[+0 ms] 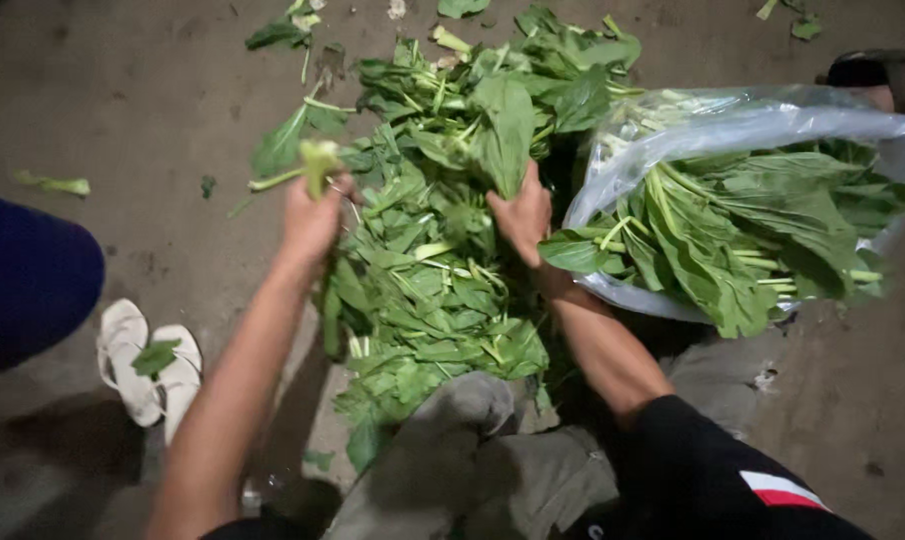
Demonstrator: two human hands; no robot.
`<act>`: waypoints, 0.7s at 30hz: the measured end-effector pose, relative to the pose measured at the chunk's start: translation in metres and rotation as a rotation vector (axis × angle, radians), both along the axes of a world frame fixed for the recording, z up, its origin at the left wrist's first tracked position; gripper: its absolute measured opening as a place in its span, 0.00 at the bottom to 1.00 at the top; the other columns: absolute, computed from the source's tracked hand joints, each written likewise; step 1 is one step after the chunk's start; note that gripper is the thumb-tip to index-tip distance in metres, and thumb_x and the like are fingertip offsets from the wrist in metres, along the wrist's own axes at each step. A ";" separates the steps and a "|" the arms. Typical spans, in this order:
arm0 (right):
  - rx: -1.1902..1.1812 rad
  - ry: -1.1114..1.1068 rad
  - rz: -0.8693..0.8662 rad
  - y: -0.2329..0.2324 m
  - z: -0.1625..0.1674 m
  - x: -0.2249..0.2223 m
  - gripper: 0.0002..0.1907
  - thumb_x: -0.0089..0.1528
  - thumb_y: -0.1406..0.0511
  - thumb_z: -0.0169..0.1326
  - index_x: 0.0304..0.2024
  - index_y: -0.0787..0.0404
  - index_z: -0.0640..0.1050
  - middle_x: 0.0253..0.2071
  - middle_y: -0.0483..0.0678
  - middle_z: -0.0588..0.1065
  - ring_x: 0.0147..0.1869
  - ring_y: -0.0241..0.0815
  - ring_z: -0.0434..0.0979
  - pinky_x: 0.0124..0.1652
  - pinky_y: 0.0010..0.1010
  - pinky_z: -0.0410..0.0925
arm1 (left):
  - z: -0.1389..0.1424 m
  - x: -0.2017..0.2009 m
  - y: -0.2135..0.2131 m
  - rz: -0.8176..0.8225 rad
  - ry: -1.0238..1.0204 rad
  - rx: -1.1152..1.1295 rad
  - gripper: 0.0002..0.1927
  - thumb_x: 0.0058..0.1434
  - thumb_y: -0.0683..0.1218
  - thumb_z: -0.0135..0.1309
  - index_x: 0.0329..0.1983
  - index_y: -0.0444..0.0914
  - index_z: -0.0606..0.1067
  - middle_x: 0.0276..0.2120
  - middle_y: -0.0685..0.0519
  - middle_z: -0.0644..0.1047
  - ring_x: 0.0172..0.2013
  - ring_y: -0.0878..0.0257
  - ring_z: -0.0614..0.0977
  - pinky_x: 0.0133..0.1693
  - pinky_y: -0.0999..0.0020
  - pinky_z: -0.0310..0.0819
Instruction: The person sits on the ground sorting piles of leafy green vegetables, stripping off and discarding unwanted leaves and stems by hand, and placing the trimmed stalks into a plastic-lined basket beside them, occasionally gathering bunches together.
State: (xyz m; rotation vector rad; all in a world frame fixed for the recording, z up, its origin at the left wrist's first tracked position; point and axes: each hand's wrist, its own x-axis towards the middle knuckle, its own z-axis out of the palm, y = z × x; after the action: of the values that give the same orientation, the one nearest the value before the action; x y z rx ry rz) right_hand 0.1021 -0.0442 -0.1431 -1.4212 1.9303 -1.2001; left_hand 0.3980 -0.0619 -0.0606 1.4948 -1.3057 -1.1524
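A heap of leafy green vegetables (428, 250) lies on the bare ground in front of me. My left hand (311, 222) is closed around a pale green stalk (318, 160) at the heap's left edge, lifted a little. My right hand (521, 215) grips a bunch of large leaves (501, 125) near the heap's middle right. To the right, a clear plastic bag (773, 120) lies open, filled with more of the same greens (733, 230).
My knee in grey trousers (463, 410) sits just below the heap. A pair of white sandals (148, 365) and another person's dark blue leg (28, 280) are at the left. Loose leaves (278, 32) litter the dirt ground. A foot in a dark sandal (878, 75) is at the top right.
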 end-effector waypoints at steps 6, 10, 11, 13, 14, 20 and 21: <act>-0.399 0.279 0.493 0.110 0.021 0.029 0.40 0.46 0.75 0.59 0.64 0.61 0.72 0.56 0.59 0.76 0.59 0.61 0.75 0.59 0.48 0.67 | 0.026 0.031 -0.004 0.085 0.014 0.009 0.10 0.67 0.46 0.55 0.50 0.38 0.76 0.33 0.55 0.80 0.28 0.66 0.72 0.30 0.70 0.64; -0.214 0.467 0.967 0.179 0.051 0.058 0.40 0.42 0.63 0.67 0.58 0.63 0.73 0.53 0.62 0.77 0.56 0.65 0.75 0.51 0.54 0.65 | 0.030 0.037 -0.007 0.044 -0.057 -0.106 0.10 0.69 0.45 0.56 0.50 0.37 0.77 0.36 0.56 0.79 0.34 0.69 0.77 0.37 0.72 0.71; -0.198 0.438 1.113 0.187 0.057 0.062 0.37 0.44 0.62 0.67 0.57 0.60 0.75 0.52 0.60 0.78 0.56 0.64 0.76 0.51 0.52 0.66 | 0.030 0.038 -0.007 0.053 -0.105 -0.125 0.10 0.69 0.45 0.57 0.50 0.36 0.78 0.37 0.56 0.79 0.35 0.69 0.76 0.38 0.71 0.71; 0.062 0.220 1.211 0.192 0.064 0.057 0.31 0.54 0.64 0.61 0.62 0.58 0.75 0.51 0.55 0.80 0.51 0.60 0.80 0.50 0.46 0.70 | 0.030 0.041 -0.007 0.003 -0.182 -0.292 0.12 0.69 0.43 0.57 0.53 0.34 0.77 0.41 0.54 0.81 0.40 0.67 0.80 0.44 0.68 0.75; 0.203 0.112 1.252 0.191 0.065 0.051 0.29 0.59 0.65 0.58 0.64 0.56 0.75 0.51 0.53 0.81 0.48 0.57 0.82 0.49 0.43 0.72 | 0.031 0.042 -0.005 0.015 -0.147 -0.242 0.12 0.68 0.42 0.56 0.53 0.34 0.77 0.40 0.54 0.81 0.39 0.66 0.81 0.44 0.68 0.76; -0.021 -0.202 0.617 0.122 0.025 0.007 0.13 0.68 0.66 0.57 0.55 0.62 0.79 0.46 0.51 0.81 0.46 0.46 0.81 0.47 0.32 0.73 | 0.048 0.047 0.001 -0.063 -0.189 -0.273 0.14 0.66 0.41 0.55 0.54 0.34 0.75 0.42 0.54 0.81 0.40 0.64 0.83 0.45 0.68 0.77; -0.085 -0.095 0.471 0.099 0.016 0.003 0.14 0.68 0.65 0.58 0.56 0.61 0.78 0.48 0.52 0.79 0.48 0.46 0.80 0.49 0.32 0.73 | 0.051 0.047 -0.001 -0.079 -0.230 -0.322 0.14 0.66 0.40 0.55 0.54 0.33 0.75 0.43 0.53 0.82 0.41 0.63 0.84 0.46 0.67 0.77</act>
State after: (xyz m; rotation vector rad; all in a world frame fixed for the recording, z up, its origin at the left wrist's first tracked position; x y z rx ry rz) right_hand 0.1048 0.0547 -0.1270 -1.7051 1.3850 -1.1046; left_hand 0.4447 -0.0626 -0.0091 1.3731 -1.6331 -0.7868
